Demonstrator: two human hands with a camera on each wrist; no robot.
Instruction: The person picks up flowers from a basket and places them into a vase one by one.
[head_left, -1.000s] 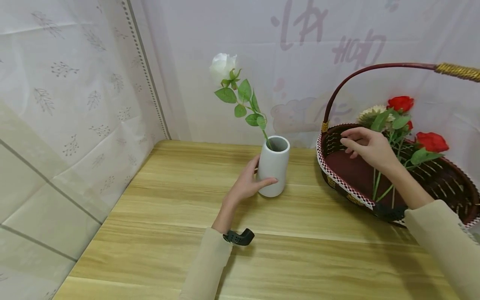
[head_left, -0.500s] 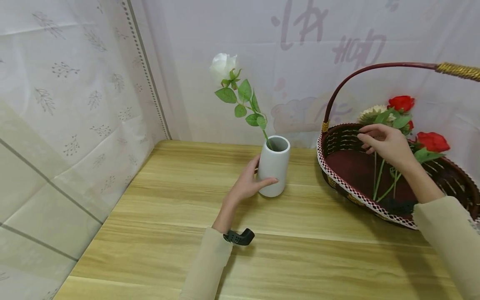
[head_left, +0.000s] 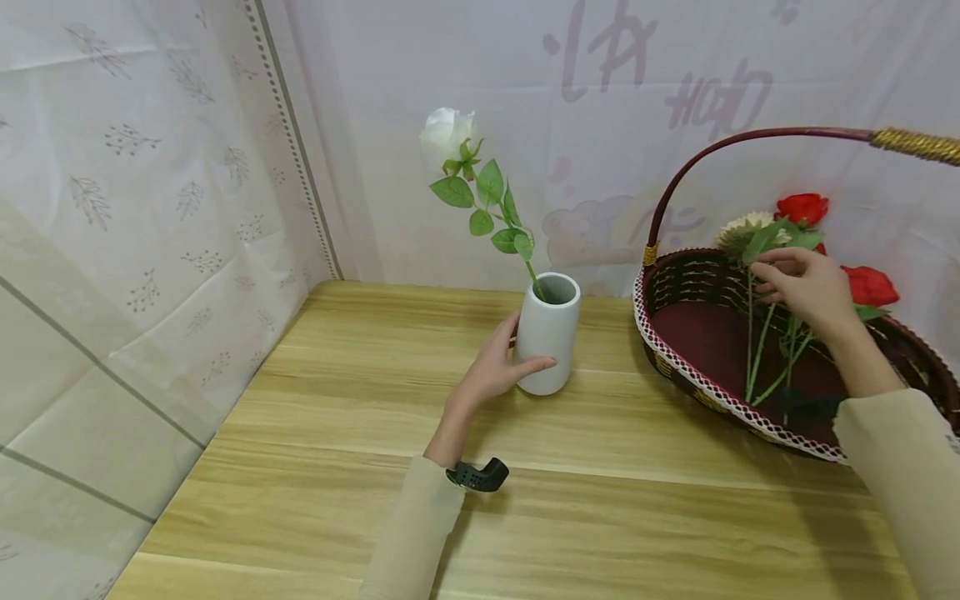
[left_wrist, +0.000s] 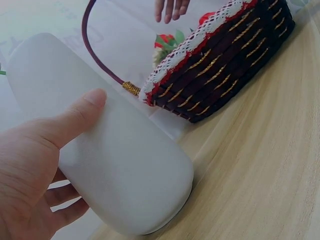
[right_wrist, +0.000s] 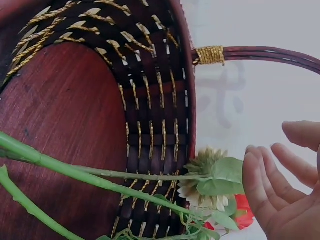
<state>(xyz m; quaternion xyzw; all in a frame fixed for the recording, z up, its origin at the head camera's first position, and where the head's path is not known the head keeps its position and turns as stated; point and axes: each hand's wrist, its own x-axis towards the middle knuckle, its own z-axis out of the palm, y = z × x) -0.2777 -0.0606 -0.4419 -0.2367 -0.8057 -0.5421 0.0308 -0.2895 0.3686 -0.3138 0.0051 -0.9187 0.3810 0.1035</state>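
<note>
My left hand (head_left: 491, 367) grips a white vase (head_left: 551, 342) standing upright on the table, its thumb across the front and fingers round the far side. In the vase a single white rose (head_left: 447, 133) leans to the left on its leafy green stem. My right hand (head_left: 813, 292) is over the wicker basket (head_left: 690, 379), with fingers loosely bent and nothing between them. Right at its fingertips are the leaves of a cream flower (right_wrist: 204, 182) in the basket. Red roses (head_left: 801, 208) lie beside and behind that hand, partly hidden by it.
The basket's arched handle (head_left: 750, 132), wrapped in gold cord, rises over the flowers. Bare green stems (right_wrist: 95, 172) slant across the basket's floor. Behind the wooden table (head_left: 337, 400) hangs a printed cloth (head_left: 375, 150), with a second patterned curtain (head_left: 135, 183) on the left.
My right hand has moved to the right over the basket, from its left part to the flower stems and leaves. The left hand, vase and white rose have stayed in place.
</note>
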